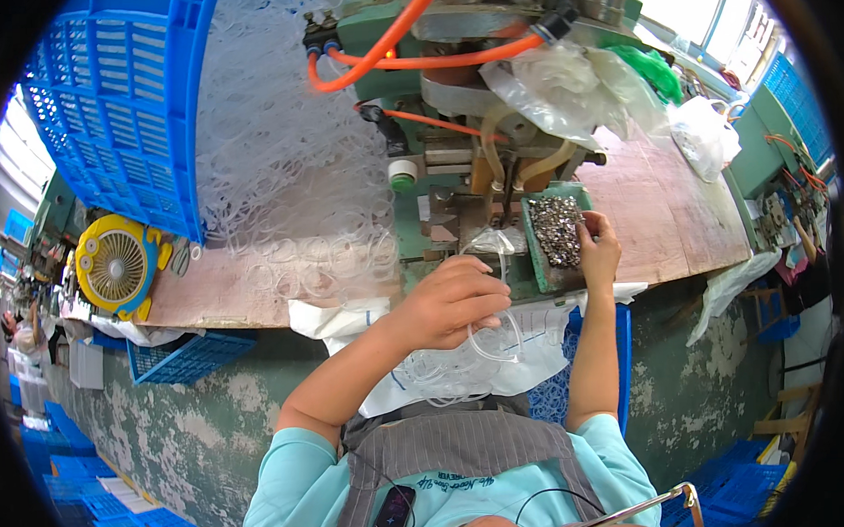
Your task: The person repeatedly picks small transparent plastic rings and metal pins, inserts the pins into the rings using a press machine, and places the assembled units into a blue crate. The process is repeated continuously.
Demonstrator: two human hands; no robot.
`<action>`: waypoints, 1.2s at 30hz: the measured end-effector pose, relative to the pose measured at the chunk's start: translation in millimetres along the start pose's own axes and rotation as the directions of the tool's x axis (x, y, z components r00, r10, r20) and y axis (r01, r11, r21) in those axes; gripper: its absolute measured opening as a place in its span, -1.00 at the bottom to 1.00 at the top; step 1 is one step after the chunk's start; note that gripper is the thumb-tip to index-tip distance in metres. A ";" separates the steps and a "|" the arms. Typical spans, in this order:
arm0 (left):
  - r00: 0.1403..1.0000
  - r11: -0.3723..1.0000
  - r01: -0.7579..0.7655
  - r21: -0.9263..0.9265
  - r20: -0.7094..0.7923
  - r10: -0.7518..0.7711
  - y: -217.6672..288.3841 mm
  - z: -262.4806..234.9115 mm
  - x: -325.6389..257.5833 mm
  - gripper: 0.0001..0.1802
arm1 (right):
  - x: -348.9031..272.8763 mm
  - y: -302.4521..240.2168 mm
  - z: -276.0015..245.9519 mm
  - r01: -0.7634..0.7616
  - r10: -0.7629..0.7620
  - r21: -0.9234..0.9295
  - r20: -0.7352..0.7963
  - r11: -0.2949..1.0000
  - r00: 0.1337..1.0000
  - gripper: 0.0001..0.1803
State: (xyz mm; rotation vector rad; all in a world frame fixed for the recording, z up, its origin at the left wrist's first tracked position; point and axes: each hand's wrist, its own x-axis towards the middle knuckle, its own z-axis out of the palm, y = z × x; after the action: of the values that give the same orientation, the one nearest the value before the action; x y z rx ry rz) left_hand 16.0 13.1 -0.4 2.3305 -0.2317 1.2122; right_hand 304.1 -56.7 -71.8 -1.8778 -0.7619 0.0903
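Observation:
My left hand [454,302] is closed on a clear plastic ring [518,337], a thin loop that hangs below the fingers in front of the machine. At the right, my right hand [601,247] reaches to the edge of a green tray [535,259] heaped with small shiny metal parts [556,229]. Its thumb and fingers are pinched together over the parts; whatever they hold is too small to make out. Just beyond my left hand stands the tooling of a green press [506,182]. More clear rings [435,373] lie on white sheeting over my lap.
A large pile of clear rings [287,138] covers the table's left side beside a tall blue crate [119,107]. Orange air hoses [406,63] cross above the press. A yellow fan [115,265] stands at the left. Plastic bags [565,91] hang at the upper right.

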 end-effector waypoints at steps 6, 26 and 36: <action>1.000 0.999 -0.012 0.045 -0.003 0.012 1.3 0.8 2.3 -0.77 | -14.2 15.7 9.1 0.491 -0.483 -0.419 0.133 0.764 0.866 -0.84; 0.713 0.196 0.556 0.808 -0.342 -0.612 -150.7 -78.4 -137.6 -0.78 | -14.5 17.4 11.1 0.466 -0.492 -0.214 -0.087 0.858 0.866 -0.87; 0.848 0.289 0.383 0.877 -0.211 -0.486 -130.4 -106.2 -136.4 -0.84 | -27.8 -20.8 9.4 0.314 -0.312 0.067 -0.029 0.947 0.950 -0.86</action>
State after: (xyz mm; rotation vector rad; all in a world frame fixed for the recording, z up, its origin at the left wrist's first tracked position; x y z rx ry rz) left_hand -92.8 168.3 -105.1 2.9777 1.3404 1.0098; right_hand 268.7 -59.2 -65.9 -1.6673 -1.0223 -0.0997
